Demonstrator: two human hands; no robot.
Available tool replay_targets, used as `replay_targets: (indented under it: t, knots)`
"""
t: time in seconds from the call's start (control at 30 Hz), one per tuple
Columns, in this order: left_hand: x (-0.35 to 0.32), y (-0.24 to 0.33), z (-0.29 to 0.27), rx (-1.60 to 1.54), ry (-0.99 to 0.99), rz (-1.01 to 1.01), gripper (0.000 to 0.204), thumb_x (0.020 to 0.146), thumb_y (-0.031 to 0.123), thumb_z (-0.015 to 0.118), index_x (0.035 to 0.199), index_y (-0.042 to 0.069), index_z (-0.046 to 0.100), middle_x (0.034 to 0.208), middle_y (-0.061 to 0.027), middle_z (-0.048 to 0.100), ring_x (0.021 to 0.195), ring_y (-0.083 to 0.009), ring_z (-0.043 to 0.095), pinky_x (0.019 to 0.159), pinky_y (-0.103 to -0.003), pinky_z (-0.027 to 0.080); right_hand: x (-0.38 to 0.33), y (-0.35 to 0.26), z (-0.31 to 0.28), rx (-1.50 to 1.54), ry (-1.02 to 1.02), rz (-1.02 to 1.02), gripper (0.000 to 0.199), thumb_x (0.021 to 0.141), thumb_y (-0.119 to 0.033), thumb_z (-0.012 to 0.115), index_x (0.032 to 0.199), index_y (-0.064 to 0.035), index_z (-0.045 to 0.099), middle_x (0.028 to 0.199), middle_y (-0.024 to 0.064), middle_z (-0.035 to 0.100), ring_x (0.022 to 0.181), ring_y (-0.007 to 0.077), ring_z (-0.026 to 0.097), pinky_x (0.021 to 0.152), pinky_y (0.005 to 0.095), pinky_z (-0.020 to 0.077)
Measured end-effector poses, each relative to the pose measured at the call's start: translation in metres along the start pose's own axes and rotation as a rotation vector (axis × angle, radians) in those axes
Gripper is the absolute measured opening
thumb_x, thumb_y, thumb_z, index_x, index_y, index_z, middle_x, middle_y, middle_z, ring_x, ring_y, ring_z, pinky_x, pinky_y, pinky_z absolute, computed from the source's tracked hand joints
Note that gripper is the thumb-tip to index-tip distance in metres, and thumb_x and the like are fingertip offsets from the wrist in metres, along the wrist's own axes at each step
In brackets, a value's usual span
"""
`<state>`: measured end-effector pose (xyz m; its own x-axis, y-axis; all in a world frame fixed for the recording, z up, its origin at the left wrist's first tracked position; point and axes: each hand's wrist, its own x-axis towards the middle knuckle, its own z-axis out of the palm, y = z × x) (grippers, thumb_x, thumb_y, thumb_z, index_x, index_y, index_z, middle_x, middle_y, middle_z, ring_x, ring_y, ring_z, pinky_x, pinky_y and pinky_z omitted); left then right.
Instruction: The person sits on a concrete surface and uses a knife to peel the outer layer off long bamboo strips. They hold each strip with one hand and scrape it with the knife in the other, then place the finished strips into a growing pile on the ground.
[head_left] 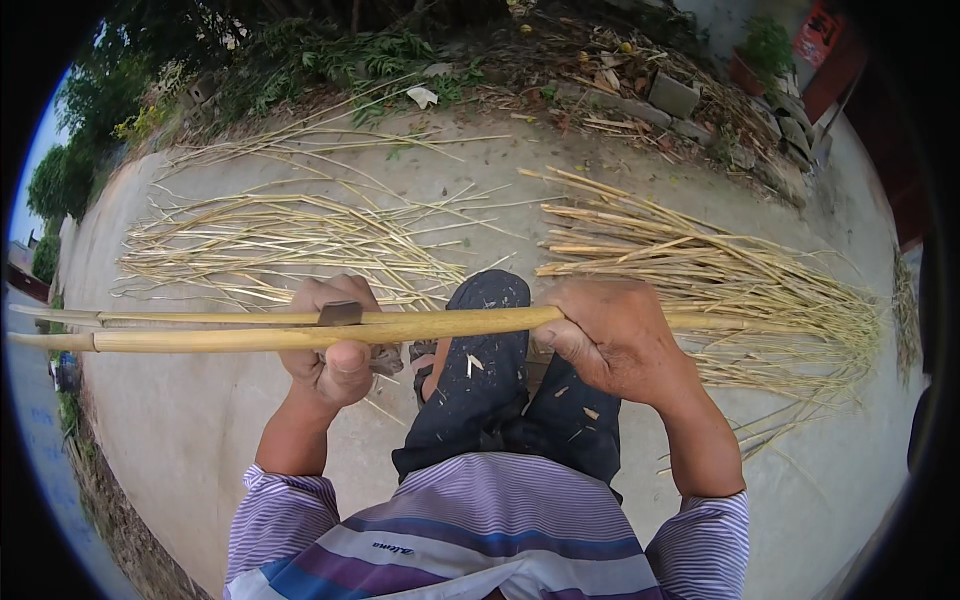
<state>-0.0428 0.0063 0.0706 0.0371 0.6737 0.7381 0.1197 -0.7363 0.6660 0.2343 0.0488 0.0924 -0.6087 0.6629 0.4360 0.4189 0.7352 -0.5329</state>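
Right hand (615, 335) clamped round split cane (460, 323); left hand (320, 378) closed, apparently on blade (340, 313) in split. Cane likely light, stiff, splintery; hold unsplit part.

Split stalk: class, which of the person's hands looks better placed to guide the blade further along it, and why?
Probably the left hand: it holds the blade in the split, while the right hand grips the stalk where it looks unsplit.
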Motion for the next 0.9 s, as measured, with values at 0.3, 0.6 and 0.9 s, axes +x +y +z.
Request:
replay_targets:
  t: [0.3, 0.6, 0.9]
  knots:
    - [-0.015, -0.019, 0.042, 0.045, -0.133, -0.050, 0.034, 0.089, 0.034, 0.070, 0.092, 0.006, 0.052, 0.061, -0.0040, 0.054, 0.051, -0.0141, 0.052, 0.047, -0.028, 0.040, 0.011, -0.024, 0.019, 0.059, 0.078, -0.046, 0.029, 0.087, -0.030, 0.068, 0.078, -0.0059, 0.053, 0.063, 0.0097, 0.054, 0.055, 0.0314, 0.057, 0.047, 0.0410, 0.0432]
    - [-0.027, -0.007, 0.061, -0.073, -0.027, -0.101, 0.041, 0.086, 0.040, 0.073, 0.094, 0.005, 0.051, 0.067, -0.0043, 0.055, 0.056, -0.0166, 0.055, 0.052, -0.031, 0.045, -0.001, -0.038, 0.016, 0.005, -0.014, -0.014, 0.032, 0.087, -0.030, 0.069, 0.075, -0.0056, 0.051, 0.060, 0.0090, 0.053, 0.052, 0.0284, 0.057, 0.045, 0.0387, 0.0442]
    - [-0.026, -0.016, 0.061, -0.021, -0.154, -0.114, 0.051, 0.093, 0.055, 0.054, 0.089, 0.005, 0.047, 0.067, -0.0050, 0.052, 0.056, -0.0136, 0.048, 0.051, -0.028, 0.038, 0.001, -0.035, 0.022, 0.014, 0.051, -0.065, 0.029, 0.085, -0.027, 0.069, 0.078, -0.0041, 0.054, 0.063, 0.0100, 0.056, 0.055, 0.0284, 0.059, 0.047, 0.0386, 0.0455]
